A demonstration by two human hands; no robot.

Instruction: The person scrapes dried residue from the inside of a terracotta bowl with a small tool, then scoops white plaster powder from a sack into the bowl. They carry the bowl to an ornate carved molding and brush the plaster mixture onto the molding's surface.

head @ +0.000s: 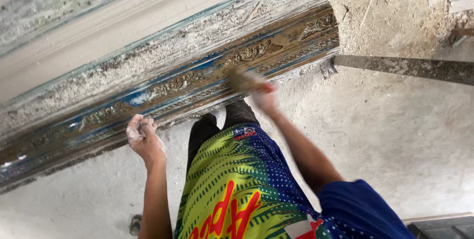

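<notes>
I am brushing the mould's [163, 88] near edge, right hand [265, 96] clamped on the brush [242, 81]; left hand [143, 138] loosely curled, holding nothing; next, steady strokes along the carved relief.

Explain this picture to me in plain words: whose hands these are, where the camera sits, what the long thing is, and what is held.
There is no machine here. One camera sits on a person's head and looks down, so you see that person's own arms, patterned shorts and dusty concrete floor. In front lies a long ornate mould, with carved leaf patterns, worn blue edges and white crust. The right hand holds a brush against the carved strip; it is blurred. The left hand, coated in white powder, is loosely curled beside the mould, with nothing clearly in it. A flat metal bar lies to the right.
</notes>
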